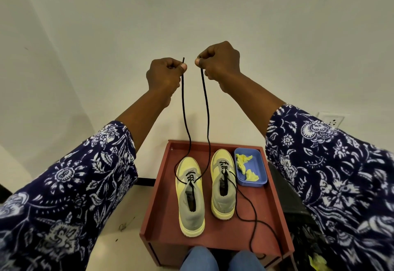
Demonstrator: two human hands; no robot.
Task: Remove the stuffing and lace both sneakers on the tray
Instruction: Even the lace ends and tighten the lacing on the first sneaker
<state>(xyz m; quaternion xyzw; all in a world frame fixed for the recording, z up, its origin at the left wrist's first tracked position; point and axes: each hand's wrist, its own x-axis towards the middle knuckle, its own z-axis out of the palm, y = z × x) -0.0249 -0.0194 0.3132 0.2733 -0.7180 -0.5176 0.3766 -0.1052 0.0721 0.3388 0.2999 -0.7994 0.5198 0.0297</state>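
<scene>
Currently, both hands are raised well above the tray, each closed in a pinch on one end of the same black lace. The left hand grips its end between thumb and forefinger, with the lace tip projecting just above the thumb; the right hand grips the other end in the same manner. Both strands hang down close together, nearly parallel, to the left sneaker, where they enter the upper eyelets. That sneaker stands upright on the red-brown tray, long axis running away from the person, toe at the far end and heel nearest the knees. The right sneaker stands just beside it, parallel, pointing the same way, set slightly further back. Its own lace is threaded through the eyelets and trails loose across the tray floor toward the near right corner. A blue dish sits at the far right of the tray, beside the right sneaker's toe, holding crumpled yellow paper. Patterned sleeves cover both forearms.
</scene>
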